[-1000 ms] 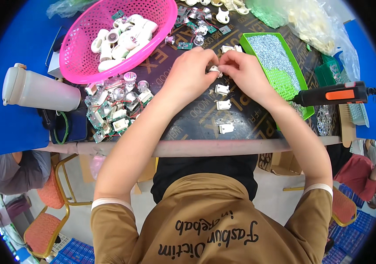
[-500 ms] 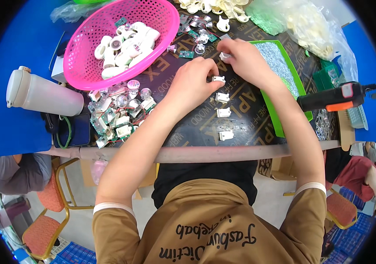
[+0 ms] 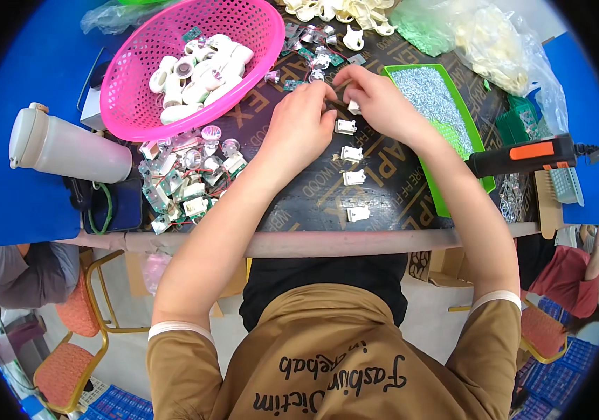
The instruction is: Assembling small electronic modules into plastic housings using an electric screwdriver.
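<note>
A column of several small white plastic parts (image 3: 352, 154) runs down the dark table between my forearms. My left hand (image 3: 303, 115) is just left of the topmost part, its thumb and forefinger curved and apart, with nothing visible between them. My right hand (image 3: 378, 101) is to the upper right of the column, its fingers curled on another small white plastic part (image 3: 354, 108) that shows below its fingers. The fingertips of both hands come close together, and what lies right between them is partly hidden.
A pink basket (image 3: 119, 94) of white rounded housings stands at the left. Below it lies a pile of small circuit assemblies (image 3: 191, 175). A green tray (image 3: 434, 182) of tiny silvery pieces is beside my right forearm, with a black-and-orange electric screwdriver (image 3: 524, 155). A bottle (image 3: 68, 147) is far left.
My left hand has let go of the topmost white part, which stays on the table, and moved up and left. My right hand has shifted slightly left and down, nearer my left fingers.
</note>
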The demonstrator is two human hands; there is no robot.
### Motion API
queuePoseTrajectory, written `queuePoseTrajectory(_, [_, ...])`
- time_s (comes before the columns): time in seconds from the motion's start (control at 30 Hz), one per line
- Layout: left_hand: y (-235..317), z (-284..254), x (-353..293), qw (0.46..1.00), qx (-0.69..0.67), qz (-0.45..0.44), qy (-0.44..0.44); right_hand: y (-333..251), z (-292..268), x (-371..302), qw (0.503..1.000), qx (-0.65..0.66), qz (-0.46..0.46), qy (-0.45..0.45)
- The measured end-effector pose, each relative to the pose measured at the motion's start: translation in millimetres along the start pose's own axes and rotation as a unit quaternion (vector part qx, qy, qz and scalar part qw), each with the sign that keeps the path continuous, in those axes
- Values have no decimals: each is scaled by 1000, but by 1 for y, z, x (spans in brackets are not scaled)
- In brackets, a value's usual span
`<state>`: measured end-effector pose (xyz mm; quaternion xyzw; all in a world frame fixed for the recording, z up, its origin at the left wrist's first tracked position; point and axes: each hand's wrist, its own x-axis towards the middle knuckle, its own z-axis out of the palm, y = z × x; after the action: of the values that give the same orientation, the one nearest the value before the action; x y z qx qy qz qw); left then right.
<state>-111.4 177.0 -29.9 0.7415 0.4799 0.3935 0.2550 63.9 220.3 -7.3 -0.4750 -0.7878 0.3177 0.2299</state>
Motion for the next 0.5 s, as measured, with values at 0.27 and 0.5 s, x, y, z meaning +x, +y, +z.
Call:
queuePoseTrajectory(0.27, [-1,3,0,999,5,18,-29,4,7,4,994,-62,-13,91])
queuePoseTrajectory(0.5, [-3,5,-2,996,59,34,-49,4,26,-1,972,-184,-30,144])
